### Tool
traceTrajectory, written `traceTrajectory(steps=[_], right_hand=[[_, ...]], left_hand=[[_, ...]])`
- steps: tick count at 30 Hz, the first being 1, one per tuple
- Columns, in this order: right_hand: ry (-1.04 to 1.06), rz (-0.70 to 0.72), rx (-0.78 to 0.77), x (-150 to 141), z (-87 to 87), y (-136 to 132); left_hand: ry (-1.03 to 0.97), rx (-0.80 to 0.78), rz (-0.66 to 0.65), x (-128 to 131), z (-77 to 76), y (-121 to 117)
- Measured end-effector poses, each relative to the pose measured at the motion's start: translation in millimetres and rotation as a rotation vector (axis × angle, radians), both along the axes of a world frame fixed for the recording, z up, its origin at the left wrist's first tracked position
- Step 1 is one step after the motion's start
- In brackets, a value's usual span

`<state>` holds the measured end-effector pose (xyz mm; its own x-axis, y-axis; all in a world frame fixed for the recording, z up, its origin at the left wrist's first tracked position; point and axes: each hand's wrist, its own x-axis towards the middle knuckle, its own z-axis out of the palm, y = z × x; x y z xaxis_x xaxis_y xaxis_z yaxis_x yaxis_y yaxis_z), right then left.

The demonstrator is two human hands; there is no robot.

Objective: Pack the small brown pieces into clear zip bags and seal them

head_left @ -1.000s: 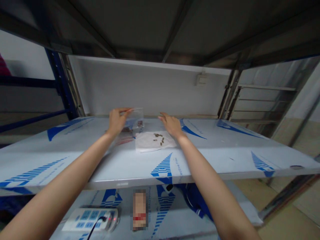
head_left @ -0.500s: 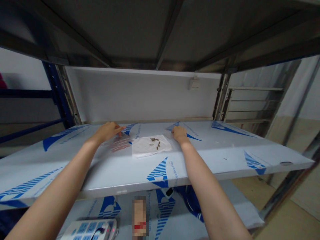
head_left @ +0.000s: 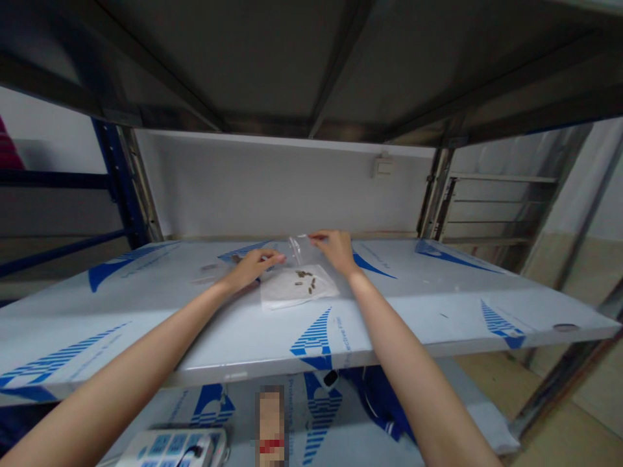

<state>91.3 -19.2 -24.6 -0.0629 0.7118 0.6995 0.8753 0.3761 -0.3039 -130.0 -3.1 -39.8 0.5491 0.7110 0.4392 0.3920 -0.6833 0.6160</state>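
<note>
A white sheet (head_left: 292, 293) lies on the shelf board (head_left: 399, 305) with several small dark pieces (head_left: 305, 277) on it. My right hand (head_left: 335, 250) is behind the sheet, its fingers pinched on the top edge of a small clear plastic bag (head_left: 298, 247) held upright. My left hand (head_left: 253, 267) rests on the board just left of the sheet, fingers stretched toward the bag and lying over other clear bags with red marks (head_left: 243, 285).
The board is white with blue printed marks, under a low metal shelf (head_left: 311, 65). Blue and grey uprights (head_left: 114, 175) stand at the left, a grey one (head_left: 435, 194) at the right. A power strip (head_left: 170, 449) lies on the lower shelf.
My right hand lifted from the board and now pinches a clear bag behind the sheet. My left hand slid right, toward the sheet, off the spot where it laid a bag.
</note>
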Motion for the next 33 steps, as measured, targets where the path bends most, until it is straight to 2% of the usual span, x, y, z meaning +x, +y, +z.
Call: traceTrajectory(steps=[3, 8, 13, 15, 18, 20, 25, 33], right_hand=[[-0.069, 0.106, 0.039, -19, 1.8, -5], [-0.136, 0.1, -0.019, -27, -4.1, -8], [-0.041, 0.105, 0.074, -28, -6.6, -6], [0.054, 0.204, -0.027, -33, -6.7, -4], [0.179, 0.437, -0.285, -40, -8.6, -2], [0.249, 0.516, -0.373, -43, -10.7, -1], [0.295, 0.484, -0.44, -42, -14.1, 0], [0.265, 0.519, -0.417, -37, -17.4, 6]], left_hand=[[-0.026, -0.04, -0.031, 3, -5.1, 4], [-0.015, -0.046, -0.053, -2, -5.3, 10], [-0.108, -0.018, 0.002, -2, -0.5, 7], [-0.115, 0.019, 0.058, -1, 0.5, 6], [-0.063, 0.105, 0.136, 0, 0.0, 3], [-0.011, 0.186, 0.194, 1, -1.0, 2], [0.143, 0.37, 0.283, 5, -1.8, -3], [0.192, 0.425, 0.296, 10, -1.0, -9]])
